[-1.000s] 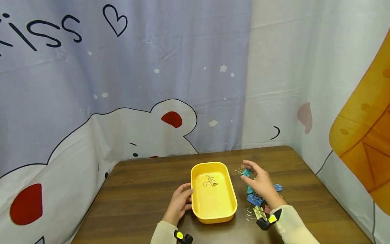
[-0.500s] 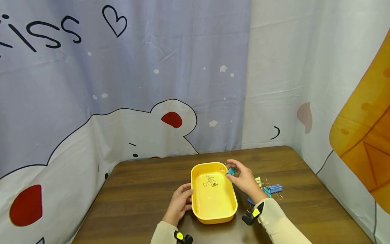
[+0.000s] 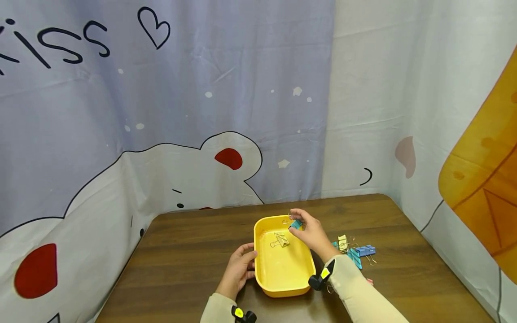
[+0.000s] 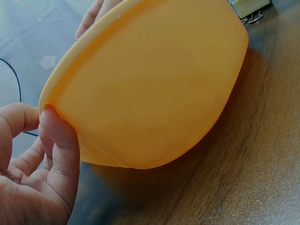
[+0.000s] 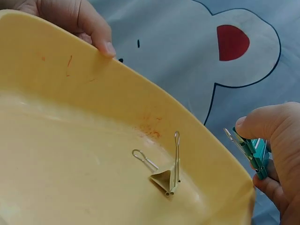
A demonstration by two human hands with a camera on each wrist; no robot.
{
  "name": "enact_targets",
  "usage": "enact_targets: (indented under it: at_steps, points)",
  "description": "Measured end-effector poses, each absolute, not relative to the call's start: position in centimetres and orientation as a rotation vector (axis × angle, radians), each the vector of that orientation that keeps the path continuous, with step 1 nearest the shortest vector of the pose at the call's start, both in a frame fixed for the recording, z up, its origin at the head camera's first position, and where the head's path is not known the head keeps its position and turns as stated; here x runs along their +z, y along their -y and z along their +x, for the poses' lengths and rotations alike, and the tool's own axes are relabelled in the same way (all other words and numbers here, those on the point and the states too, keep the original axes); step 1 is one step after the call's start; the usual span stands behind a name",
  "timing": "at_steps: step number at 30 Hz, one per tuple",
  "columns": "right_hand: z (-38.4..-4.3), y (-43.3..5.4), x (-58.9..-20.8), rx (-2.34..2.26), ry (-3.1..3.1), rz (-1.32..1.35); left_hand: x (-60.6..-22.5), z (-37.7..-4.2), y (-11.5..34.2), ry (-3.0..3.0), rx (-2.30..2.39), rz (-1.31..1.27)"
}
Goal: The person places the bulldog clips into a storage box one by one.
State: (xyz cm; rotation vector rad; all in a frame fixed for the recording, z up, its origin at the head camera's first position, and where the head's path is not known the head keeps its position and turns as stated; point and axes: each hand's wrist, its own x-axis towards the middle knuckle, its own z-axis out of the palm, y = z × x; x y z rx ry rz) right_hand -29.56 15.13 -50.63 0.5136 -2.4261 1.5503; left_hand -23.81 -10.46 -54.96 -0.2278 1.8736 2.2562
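A yellow plastic tray (image 3: 282,273) sits on the table, with one pale yellow binder clip (image 3: 282,240) inside near its far end. My left hand (image 3: 238,269) grips the tray's left rim between thumb and fingers, as the left wrist view also shows. Above the far right corner of the tray, my right hand (image 3: 310,232) pinches a teal binder clip (image 5: 255,152) between thumb and fingers. The wire handles of that clip point left, away from the palm.
To the right of the tray lies a loose pile of binder clips: a yellow one (image 3: 343,243), a teal one (image 3: 354,258) and a blue one (image 3: 365,250), among others. My right forearm partly hides the pile. A printed curtain (image 3: 226,89) hangs behind the wooden table (image 3: 186,251).
My right hand has carried the teal binder clip left from the pile to over the tray's far right corner. My left hand and the tray have stayed in place.
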Motion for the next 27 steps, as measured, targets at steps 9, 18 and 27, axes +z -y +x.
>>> enact_targets:
  at_steps: [9, 18, 27]
  points:
    - [-30.3, -14.8, -51.6, 1.528, 2.394, 0.512, -54.9, -23.8, 10.5, -1.861, 2.264, -0.227]
    - [-30.6, -14.4, -51.6, 1.538, 2.372, 0.531, -54.8, -23.8, 10.4, -1.875, 2.251, -0.227]
    - [-30.9, -14.8, -51.4, 1.402, 2.376, 0.469, -55.0, -24.0, 10.3, -1.878, 2.255, -0.232]
